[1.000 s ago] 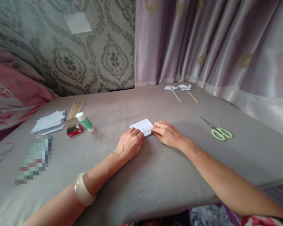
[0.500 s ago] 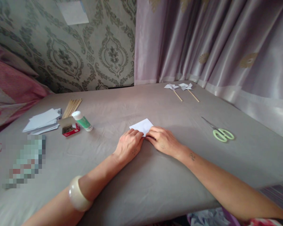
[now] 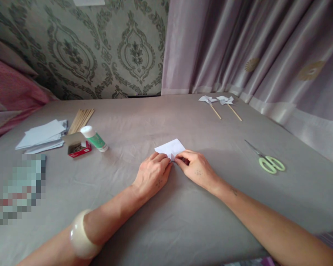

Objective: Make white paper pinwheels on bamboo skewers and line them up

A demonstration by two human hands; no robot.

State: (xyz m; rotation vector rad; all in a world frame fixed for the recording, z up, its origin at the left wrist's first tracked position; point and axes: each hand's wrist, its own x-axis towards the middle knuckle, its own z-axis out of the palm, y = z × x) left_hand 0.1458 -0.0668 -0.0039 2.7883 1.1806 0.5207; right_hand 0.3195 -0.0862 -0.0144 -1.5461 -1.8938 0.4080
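Observation:
A small white sheet of paper [image 3: 170, 147] lies on the grey cloth-covered surface in front of me, one bit of its near edge turned up. My left hand [image 3: 153, 170] presses its fingers on the paper's near left side, fingertips close together. At the near right edge, my right hand [image 3: 196, 165] pinches the paper between thumb and forefinger. The fingers cover the near part of the sheet, so its full outline is hidden.
To the left are a paper stack [image 3: 43, 135], wooden sticks [image 3: 81, 120], a red box of small metal pieces [image 3: 79, 147] and a glue stick [image 3: 94, 139]. Scissors [image 3: 269, 162] lie right; two paper pinwheels [image 3: 209, 100] lie at the back. A pixelated item [image 3: 22, 184] is far left.
My right hand has drawn slightly back from my left, and a turned-up bit of paper now shows between them. The view has tilted down a little.

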